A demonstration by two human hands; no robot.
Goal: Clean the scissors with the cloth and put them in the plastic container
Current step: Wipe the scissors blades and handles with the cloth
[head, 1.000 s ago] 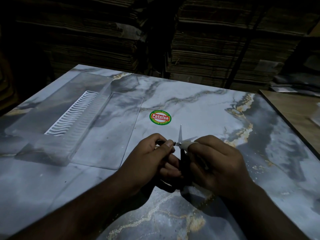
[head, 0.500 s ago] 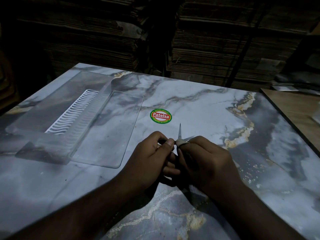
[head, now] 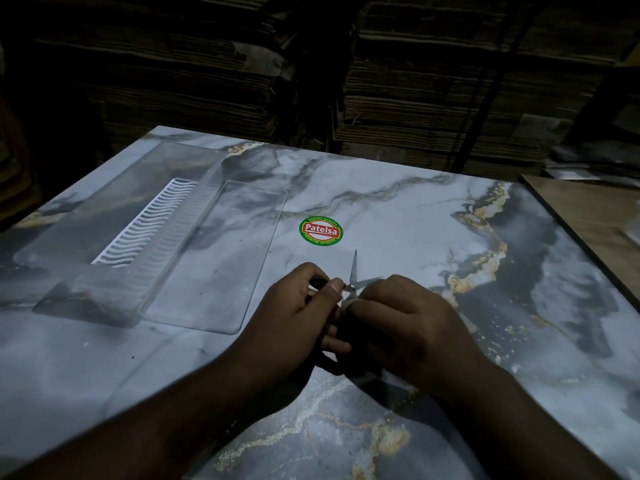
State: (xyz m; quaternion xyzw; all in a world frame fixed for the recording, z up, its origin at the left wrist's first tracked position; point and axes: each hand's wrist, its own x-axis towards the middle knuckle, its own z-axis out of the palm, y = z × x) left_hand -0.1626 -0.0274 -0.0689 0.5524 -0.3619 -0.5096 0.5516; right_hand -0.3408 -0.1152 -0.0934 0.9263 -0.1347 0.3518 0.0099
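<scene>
Head view: scissors (head: 354, 271) blades wider apart.

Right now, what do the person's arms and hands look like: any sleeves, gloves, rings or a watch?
Both forearms are bare to the bottom of the picture: no sleeves show. The left hand and right hand are bare too, with no gloves. No ring, watch or wristband is visible, though the light is dim and some fingers are hidden, so a small ring cannot be ruled out.
</scene>
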